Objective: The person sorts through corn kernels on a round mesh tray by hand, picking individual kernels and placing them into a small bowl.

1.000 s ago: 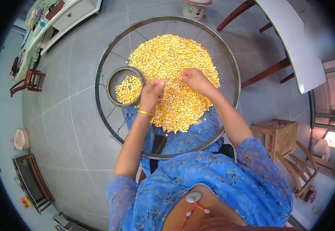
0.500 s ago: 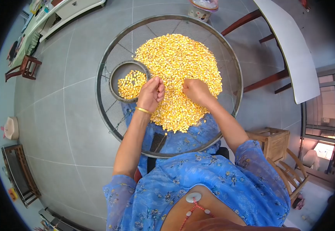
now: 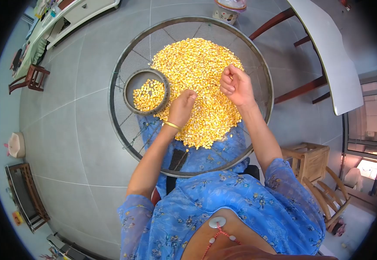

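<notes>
Left hand (image 3: 181, 109), right hand (image 3: 239, 89): curling above corn kernels (image 3: 197, 56) (holding what, one cannot tell); hovering low is best containing strays.

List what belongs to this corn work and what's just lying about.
Part of the work:
corn kernels
small bowl
big round sieve
left hand, right hand

Just lying about:
white table
wooden chair
small dark stool
patterned bin
</notes>
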### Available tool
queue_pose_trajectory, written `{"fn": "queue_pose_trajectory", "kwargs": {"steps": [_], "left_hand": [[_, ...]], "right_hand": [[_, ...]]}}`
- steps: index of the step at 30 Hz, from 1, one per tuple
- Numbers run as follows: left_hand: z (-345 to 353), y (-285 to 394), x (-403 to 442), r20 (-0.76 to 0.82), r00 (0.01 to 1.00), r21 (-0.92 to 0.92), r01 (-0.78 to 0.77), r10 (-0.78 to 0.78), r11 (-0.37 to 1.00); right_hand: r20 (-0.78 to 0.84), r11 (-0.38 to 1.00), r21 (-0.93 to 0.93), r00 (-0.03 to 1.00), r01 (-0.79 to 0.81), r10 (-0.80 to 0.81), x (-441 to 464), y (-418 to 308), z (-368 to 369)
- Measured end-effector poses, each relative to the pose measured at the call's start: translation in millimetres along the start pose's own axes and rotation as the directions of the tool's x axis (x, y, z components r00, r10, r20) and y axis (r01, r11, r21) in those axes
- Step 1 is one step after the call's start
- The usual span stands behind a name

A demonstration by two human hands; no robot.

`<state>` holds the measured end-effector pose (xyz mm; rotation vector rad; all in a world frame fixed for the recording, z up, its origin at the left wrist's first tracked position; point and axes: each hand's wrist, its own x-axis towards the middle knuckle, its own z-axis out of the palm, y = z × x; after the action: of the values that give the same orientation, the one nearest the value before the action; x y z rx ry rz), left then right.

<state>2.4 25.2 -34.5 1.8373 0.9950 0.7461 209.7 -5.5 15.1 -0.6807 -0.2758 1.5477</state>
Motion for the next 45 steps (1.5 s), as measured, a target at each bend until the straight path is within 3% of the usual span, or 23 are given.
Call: {"fn": "queue_pose_trajectory", "kwargs": {"steps": [1,3,4,8,11,18,20,21,22,23,24,25,26,27,28,29,31,32,33,35,39,45], "left_hand": [[2,5,0,0.008,1.000,0.009,-0.002,0.002,1.000],[5,17,-1,0.137,0.988,0.501,-0.132,0.072,0.855],[7,24,0,0.188,0.977,0.567,-0.195,0.105,0.800],[19,26,14,0.343,0.927,0.668,-0.353,0.149,0.655],[32,6,19,0.380,0.915,0.709,-0.383,0.138,0.592],[29,15,17,0.366,0.929,0.727,-0.319,0.050,0.608],[22,17,12,0.231,0.973,0.557,-0.156,0.028,0.816],[18,13,10,0.230,0.973,0.556,-0.154,0.027,0.816],[14,8,8,0.154,0.987,0.180,0.011,-0.040,0.984],[9,3,5,0.111,0.985,-0.240,0.155,-0.132,0.958],[-7,29,4,0.216,0.914,-0.471,0.405,-0.343,0.784],[-17,28,3,0.212,0.915,-0.475,0.404,-0.344,0.782],[-27,25,3,0.281,0.905,-0.664,0.424,-0.320,0.616],[-35,22,3,0.342,0.898,-0.805,0.431,-0.276,0.407],[-38,17,2,0.340,0.901,-0.864,0.413,-0.270,0.287],[-39,12,2,0.339,0.902,-0.868,0.410,-0.269,0.280],[-39,4,2,0.344,0.918,-0.933,0.359,-0.200,0.042],[-40,1,2,0.344,0.929,-0.936,0.350,-0.139,0.022],[-41,1,2,0.340,0.930,-0.939,0.345,-0.137,0.013],[-42,1,1,0.339,0.935,-0.941,0.338,-0.108,-0.021],[-44,4,0,0.318,0.938,-0.946,0.323,-0.141,0.018],[-44,9,-1,0.284,0.931,-0.942,0.316,-0.228,0.116]], "right_hand": [[0.000,1.000,0.011,1.000,0.005,-0.005,2,1,-1],[0.011,0.997,-0.058,0.999,-0.041,0.042,3,1,-4],[0.010,0.998,-0.051,0.999,-0.037,0.038,3,0,-4],[-0.032,0.990,-0.136,0.999,-0.024,0.020,2,-5,0],[-0.048,0.980,-0.197,0.999,-0.011,0.002,-2,-6,4],[-0.049,0.968,-0.250,0.999,0.005,-0.017,-6,-8,9],[-0.044,0.970,-0.245,0.999,0.007,-0.018,-7,-9,9],[-0.047,0.969,-0.247,0.999,0.008,-0.021,-7,-9,9],[-0.050,0.968,-0.250,0.998,0.009,-0.023,-7,-9,10],[-0.050,0.968,-0.252,0.999,0.007,-0.020,-7,-8,10],[-0.049,0.944,-0.330,0.999,-0.007,-0.010,-7,-7,10],[-0.047,0.913,-0.407,0.999,-0.020,0.001,-7,-6,11],[-0.046,0.911,-0.412,0.999,-0.023,0.004,-6,-3,13],[-0.075,0.788,-0.614,0.997,-0.044,-0.003,-4,3,14],[-0.103,0.621,-0.781,0.994,-0.070,-0.018,-2,10,13],[-0.105,0.615,-0.785,0.994,-0.073,-0.016,4,24,2],[0.237,0.115,-0.954,0.932,0.276,-0.272,12,51,-12],[0.203,-0.069,-0.979,0.960,0.193,-0.192,9,53,-12],[0.204,-0.077,-0.978,0.961,0.193,-0.186,4,57,-6],[0.044,-0.458,-0.889,0.997,0.009,-0.067,-2,66,3],[0.112,-0.552,-0.831,0.992,0.067,-0.049,0,78,-2],[0.171,-0.565,-0.815,0.985,0.128,-0.024,-2,77,1]]}}
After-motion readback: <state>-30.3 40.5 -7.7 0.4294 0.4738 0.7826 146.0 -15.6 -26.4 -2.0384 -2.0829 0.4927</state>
